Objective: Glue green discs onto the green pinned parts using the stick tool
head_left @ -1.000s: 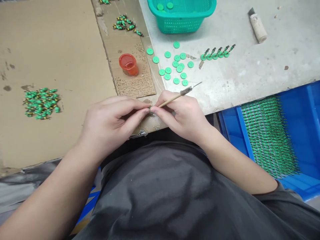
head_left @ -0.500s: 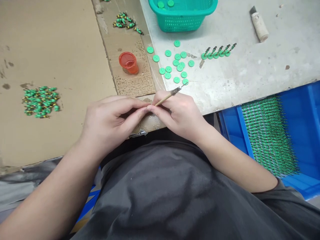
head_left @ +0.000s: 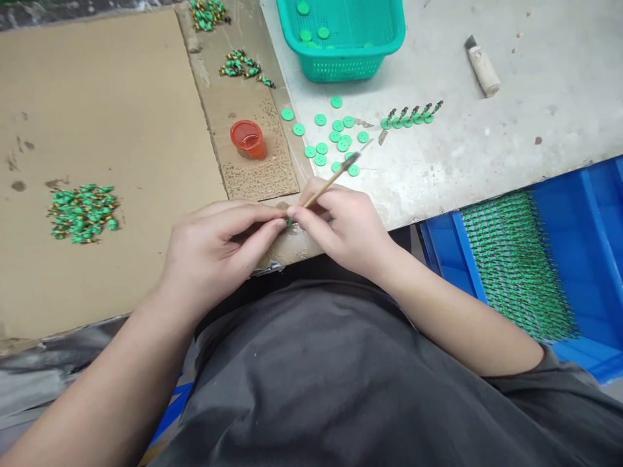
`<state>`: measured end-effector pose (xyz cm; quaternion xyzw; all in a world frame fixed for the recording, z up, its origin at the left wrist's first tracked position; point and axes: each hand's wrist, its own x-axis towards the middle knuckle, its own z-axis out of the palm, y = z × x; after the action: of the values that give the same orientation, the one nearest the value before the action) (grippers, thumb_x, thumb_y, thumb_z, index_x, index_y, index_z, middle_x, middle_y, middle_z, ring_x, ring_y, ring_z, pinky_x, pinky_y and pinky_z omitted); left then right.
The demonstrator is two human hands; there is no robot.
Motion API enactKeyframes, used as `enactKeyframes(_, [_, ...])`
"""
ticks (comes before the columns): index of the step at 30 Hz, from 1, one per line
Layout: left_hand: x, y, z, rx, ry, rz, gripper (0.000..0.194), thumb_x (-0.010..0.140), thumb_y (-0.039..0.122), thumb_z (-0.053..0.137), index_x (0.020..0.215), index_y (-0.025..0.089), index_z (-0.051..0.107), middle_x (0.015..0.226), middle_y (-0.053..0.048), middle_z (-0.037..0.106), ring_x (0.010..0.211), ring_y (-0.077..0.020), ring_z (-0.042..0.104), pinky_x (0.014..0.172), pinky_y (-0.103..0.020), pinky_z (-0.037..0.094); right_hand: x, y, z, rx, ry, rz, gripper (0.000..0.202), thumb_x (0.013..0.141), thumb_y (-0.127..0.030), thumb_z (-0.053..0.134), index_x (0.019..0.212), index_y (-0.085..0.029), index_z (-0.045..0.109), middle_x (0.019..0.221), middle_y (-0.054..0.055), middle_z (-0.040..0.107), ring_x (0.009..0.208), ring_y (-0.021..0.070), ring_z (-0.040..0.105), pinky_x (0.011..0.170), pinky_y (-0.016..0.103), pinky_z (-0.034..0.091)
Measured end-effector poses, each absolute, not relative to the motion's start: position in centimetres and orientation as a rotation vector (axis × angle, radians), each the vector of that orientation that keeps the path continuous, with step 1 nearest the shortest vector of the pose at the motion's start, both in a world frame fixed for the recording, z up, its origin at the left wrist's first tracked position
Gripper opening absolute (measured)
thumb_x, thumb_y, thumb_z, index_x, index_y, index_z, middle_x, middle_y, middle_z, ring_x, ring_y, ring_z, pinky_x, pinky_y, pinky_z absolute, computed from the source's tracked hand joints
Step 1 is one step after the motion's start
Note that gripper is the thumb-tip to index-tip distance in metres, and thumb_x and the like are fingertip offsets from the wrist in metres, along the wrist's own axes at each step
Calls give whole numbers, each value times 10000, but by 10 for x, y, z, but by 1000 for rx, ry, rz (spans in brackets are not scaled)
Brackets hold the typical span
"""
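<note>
My right hand (head_left: 345, 224) is closed around a thin paintbrush (head_left: 325, 187) with a pale wooden handle. Its dark end slants up and to the right, over loose green buttons (head_left: 335, 136). At the fingertips of my left hand (head_left: 214, 240), thumb and forefinger pinch a small green piece (head_left: 289, 221). Most of that piece is covered by the fingers, and the right fingertips meet it too. Both hands are above the table's front edge. Just beyond them, a small red cup (head_left: 248, 139) with liquid stands on speckled cardboard (head_left: 263, 185).
Small green-and-yellow figures lie in piles at left (head_left: 84, 214) and farther back. A teal basket (head_left: 343, 65) holds buttons. Several figures stand on a row of buttons (head_left: 407, 121). A pale-handled tool (head_left: 483, 70) lies beyond. A blue bin (head_left: 596, 259) at right holds dense rows of green pieces.
The view has shifted, so table items appear lower. My fingertips have parted slightly, letting a bit of the green piece show. The brush is still in my right hand.
</note>
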<state>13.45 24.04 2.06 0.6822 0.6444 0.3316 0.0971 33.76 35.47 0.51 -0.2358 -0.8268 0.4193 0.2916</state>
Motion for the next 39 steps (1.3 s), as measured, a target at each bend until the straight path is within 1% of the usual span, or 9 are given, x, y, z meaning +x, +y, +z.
enactKeyframes(4, [135, 238, 25, 2004, 1889, 949, 184, 1069, 264, 732, 1213, 286, 846, 1074, 6, 884, 894, -163, 816, 819, -294, 643, 348, 356, 3, -710, -2075, 1131, 271, 1158, -331, 666, 916, -208, 680, 942, 29, 752, 877, 178, 721, 821, 309, 583])
enactKeyframes(7, [135, 238, 25, 2008, 1886, 904, 267, 1048, 314, 738, 1307, 307, 808, 1036, -1, 833, 840, -173, 770, 788, -317, 639, 351, 355, 1, -680, -2078, 1106, 260, 1144, -310, 688, 903, -210, 676, 927, 24, 745, 866, 177, 723, 814, 307, 584])
enactKeyframes(10, [135, 240, 24, 2042, 1946, 816, 179, 1052, 384, 754, 1217, 332, 803, 1006, -23, 789, 879, -221, 754, 800, -369, 625, 350, 355, 3, -652, -2127, 1078, 243, 1153, -310, 679, 933, -208, 703, 964, 40, 776, 896, 188, 742, 848, 314, 603])
enactKeyframes(13, [136, 244, 23, 2064, 1940, 756, 117, 1070, 365, 730, 1134, 309, 810, 992, -33, 781, 935, -249, 760, 835, -397, 617, 350, 355, 7, -657, -2170, 1089, 218, 1160, -314, 668, 976, -210, 723, 1019, 53, 805, 928, 198, 757, 873, 319, 618])
enactKeyframes(18, [134, 247, 23, 1995, 1872, 815, 157, 1053, 293, 730, 1153, 344, 839, 1039, 4, 816, 918, -199, 761, 818, -340, 605, 351, 357, 9, -596, -2245, 1080, 252, 1177, -312, 638, 967, -203, 726, 1003, 50, 800, 905, 192, 743, 878, 318, 601])
enactKeyframes(23, [132, 246, 26, 1952, 1918, 830, 68, 1013, 320, 776, 1028, 295, 837, 917, 11, 778, 809, -171, 712, 721, -317, 549, 342, 359, 5, -477, -2254, 1023, 284, 1204, -287, 583, 961, -203, 704, 974, 29, 767, 904, 178, 720, 894, 312, 561])
enactKeyframes(25, [131, 246, 27, 1966, 1917, 821, 93, 1020, 329, 764, 984, 274, 830, 907, 10, 772, 806, -168, 706, 719, -311, 531, 339, 359, 4, -467, -2275, 1000, 300, 1218, -303, 557, 967, -211, 692, 973, 26, 758, 907, 179, 716, 889, 313, 548])
enactKeyframes(30, [132, 248, 26, 1961, 1904, 822, 130, 1042, 341, 745, 984, 259, 828, 914, 9, 769, 822, -166, 709, 736, -306, 515, 338, 359, 2, -470, -2303, 984, 294, 1221, -314, 564, 974, -213, 689, 976, 24, 758, 919, 182, 724, 892, 316, 546])
enactKeyframes(39, [137, 248, 32, 1903, 1917, 737, 205, 1066, 368, 664, 980, 244, 804, 916, 3, 735, 862, -180, 691, 781, -325, 493, 334, 356, 4, -460, -2305, 957, 248, 1216, -246, 566, 1007, -203, 694, 1017, 11, 768, 977, 183, 759, 917, 297, 573])
